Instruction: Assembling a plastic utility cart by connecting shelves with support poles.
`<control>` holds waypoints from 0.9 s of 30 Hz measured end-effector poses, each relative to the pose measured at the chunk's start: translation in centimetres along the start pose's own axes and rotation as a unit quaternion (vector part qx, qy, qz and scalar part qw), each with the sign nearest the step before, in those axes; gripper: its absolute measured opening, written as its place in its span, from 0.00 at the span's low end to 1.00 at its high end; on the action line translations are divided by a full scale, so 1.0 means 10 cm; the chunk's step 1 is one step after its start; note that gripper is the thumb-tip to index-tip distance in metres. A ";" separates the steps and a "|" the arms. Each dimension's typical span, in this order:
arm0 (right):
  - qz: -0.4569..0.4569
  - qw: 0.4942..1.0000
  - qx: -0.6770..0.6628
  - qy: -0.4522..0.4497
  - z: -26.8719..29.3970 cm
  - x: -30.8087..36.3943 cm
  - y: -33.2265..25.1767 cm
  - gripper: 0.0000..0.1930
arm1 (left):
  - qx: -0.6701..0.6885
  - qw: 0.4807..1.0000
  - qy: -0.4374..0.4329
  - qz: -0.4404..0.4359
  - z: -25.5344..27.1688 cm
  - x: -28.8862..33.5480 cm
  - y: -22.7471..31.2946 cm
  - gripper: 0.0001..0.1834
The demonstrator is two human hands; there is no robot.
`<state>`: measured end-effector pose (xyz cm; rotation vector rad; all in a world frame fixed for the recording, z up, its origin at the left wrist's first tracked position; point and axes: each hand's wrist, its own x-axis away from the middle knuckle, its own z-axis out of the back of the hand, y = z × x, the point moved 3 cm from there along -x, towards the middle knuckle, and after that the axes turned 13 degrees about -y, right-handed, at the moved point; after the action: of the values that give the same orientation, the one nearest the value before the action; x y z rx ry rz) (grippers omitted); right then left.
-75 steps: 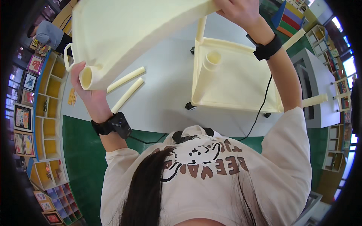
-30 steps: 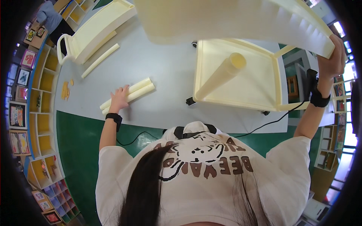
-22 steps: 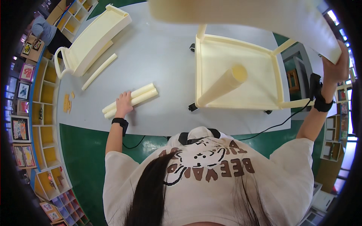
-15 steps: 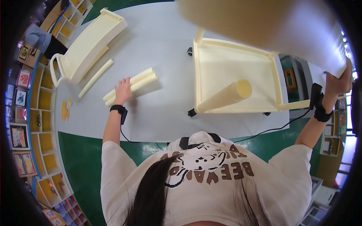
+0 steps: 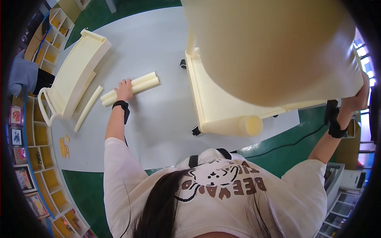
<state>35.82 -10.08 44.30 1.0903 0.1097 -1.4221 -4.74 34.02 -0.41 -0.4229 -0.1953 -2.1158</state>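
My left hand (image 5: pixel 124 89) is closed over two parallel cream tubes (image 5: pixel 147 81) lying on the table. At the right, my right hand (image 5: pixel 359 97) grips the edge of a large cream part (image 5: pixel 274 51). This part is so close and blurred that its kind cannot be made out. Beneath it, a cream tray with casters (image 5: pixel 193 87) is partly hidden. From the tray's near left corner rises a thick cream tube (image 5: pixel 224 126) with a round end.
A cream tray with a looped handle (image 5: pixel 79 67) lies at the table's left. Next to it are a thin cream rod (image 5: pixel 88 109) and small tan pieces (image 5: pixel 63 147). White shelves (image 5: pixel 43 154) line the left, where another person (image 5: pixel 25 75) stands. A black cable (image 5: pixel 293 142) hangs at the right.
The large cream part has come lower and covers much more of the wheeled tray, with my right hand still on it. My left hand remains on the two tubes. The whole view has shifted.
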 end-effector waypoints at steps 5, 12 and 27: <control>-0.001 0.999 0.007 0.035 0.01 0.02 -0.01 0.19 | -0.001 0.999 0.013 0.032 0.04 -0.24 -0.06 0.31; -0.002 0.998 0.048 0.038 0.05 -0.09 -0.18 0.16 | 0.005 0.998 0.042 0.051 0.21 -0.31 0.13 0.33; -0.007 0.995 0.098 0.034 0.07 -0.03 -0.15 0.19 | 0.161 0.971 0.171 0.053 0.07 -0.25 0.10 0.32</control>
<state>34.17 -10.03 44.07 1.3015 0.0258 -1.4313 -2.48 35.58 -0.67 0.1217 -0.3006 -1.9693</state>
